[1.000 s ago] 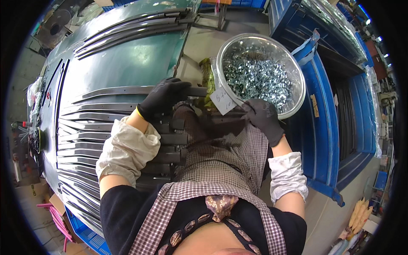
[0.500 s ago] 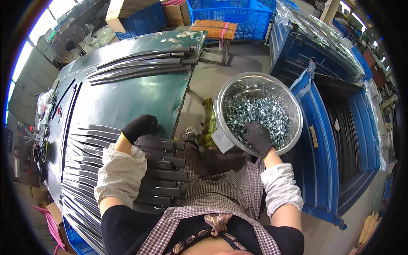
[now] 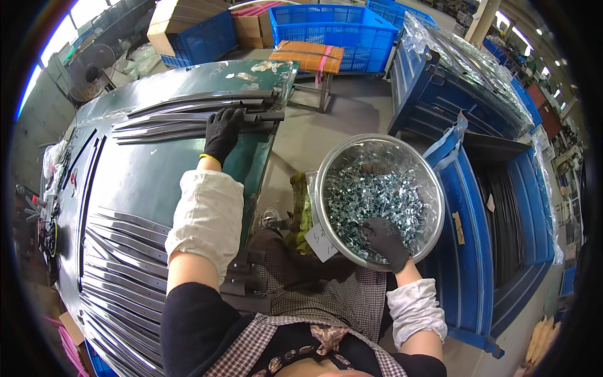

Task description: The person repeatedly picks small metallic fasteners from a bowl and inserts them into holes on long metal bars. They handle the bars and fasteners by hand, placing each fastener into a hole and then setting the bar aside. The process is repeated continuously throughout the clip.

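My left hand [image 3: 223, 135], in a black glove, reaches over the far part of the green table and rests on a group of long black strips [image 3: 169, 120]. Its fingers look extended over the strips, with the tips partly hidden. My right hand [image 3: 386, 243], in a dark glove, is inside a large round metal bowl [image 3: 322, 207]. Its curled fingers are down among many small shiny metal clips [image 3: 377, 195]. More black strips [image 3: 125, 270] lie in a row on the near part of the table, some under my left forearm.
Right of the bowl stands a blue metal bin [image 3: 468, 251] holding dark strips. A paper tag [image 3: 321, 242] hangs at the bowl's left. Beyond the table are a small stool [image 3: 308, 56] with an orange-brown top and a blue crate [image 3: 333, 34]. A fan [image 3: 93, 72] stands far left.
My left hand has moved away from the near strips to the far group. My right hand stays in the bowl, its fingers still among the clips. The view has shifted slightly.
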{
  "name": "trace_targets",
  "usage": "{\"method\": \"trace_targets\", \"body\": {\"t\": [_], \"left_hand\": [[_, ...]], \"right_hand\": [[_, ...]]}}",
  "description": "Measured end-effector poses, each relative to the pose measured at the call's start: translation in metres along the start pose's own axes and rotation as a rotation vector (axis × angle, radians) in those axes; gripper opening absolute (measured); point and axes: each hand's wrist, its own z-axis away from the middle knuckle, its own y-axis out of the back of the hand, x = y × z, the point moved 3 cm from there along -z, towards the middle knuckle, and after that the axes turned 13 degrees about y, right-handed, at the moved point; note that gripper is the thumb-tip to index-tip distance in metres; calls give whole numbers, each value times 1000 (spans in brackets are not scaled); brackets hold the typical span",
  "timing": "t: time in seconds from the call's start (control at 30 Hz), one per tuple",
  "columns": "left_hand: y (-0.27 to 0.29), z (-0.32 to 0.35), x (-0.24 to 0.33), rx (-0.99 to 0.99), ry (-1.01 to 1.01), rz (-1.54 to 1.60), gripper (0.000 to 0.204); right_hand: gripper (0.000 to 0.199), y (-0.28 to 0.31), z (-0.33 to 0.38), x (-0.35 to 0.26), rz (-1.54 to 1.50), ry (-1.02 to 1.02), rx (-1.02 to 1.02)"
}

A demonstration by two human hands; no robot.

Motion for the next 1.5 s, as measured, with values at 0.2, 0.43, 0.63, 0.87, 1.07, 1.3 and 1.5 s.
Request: {"method": "trace_targets", "body": {"t": [0.2,0.43,0.63,0.87,1.07,1.3,1.5], "left_hand": [[40,64,49,-152,-342,221,32],[80,127,109,-419,-262,507,35],[109,163,131,-621,-270,563,41],[189,218,181,-520,-461,586,49],[222,253,194,-514,-561,505,46],[224,263,190,-286,-798,348,34],[219,268,190,-266,-822,224,38]], "right_hand": [[20,9,-5,7,-60,-65,50],[21,40,-3,24,-502,-210,321],[14,60,5,2,-222,-135,361],[15,33,24,-109,-1113,-72,345],[22,-28,52,-173,-1280,-180,205],[35,-27,69,-184,-1356,-192,-7],[37,-12,68,-185,-1360,-202,19]]}}
